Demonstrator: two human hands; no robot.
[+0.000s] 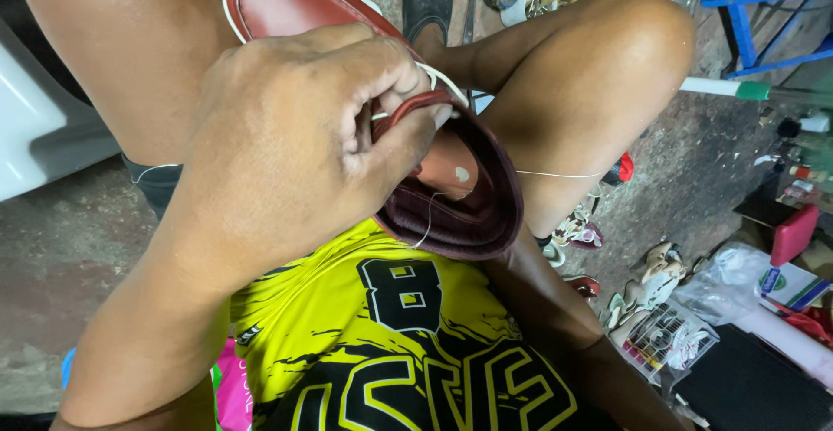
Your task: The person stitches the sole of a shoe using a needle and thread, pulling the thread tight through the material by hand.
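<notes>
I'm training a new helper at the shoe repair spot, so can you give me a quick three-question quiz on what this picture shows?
1. True or false: the left hand grips the collar of the dark red leather shoe.
2. What colour is the thread running from the shoe across the knee: A) black, B) white, C) green?
3. Where does the shoe rest?

Key
1. True: the fingers pinch the rim at the shoe's opening.
2. B, white.
3. On the person's lap, between the raised knees, above the yellow and black shirt. The right hand is hidden from view, with only the forearm showing.
</notes>
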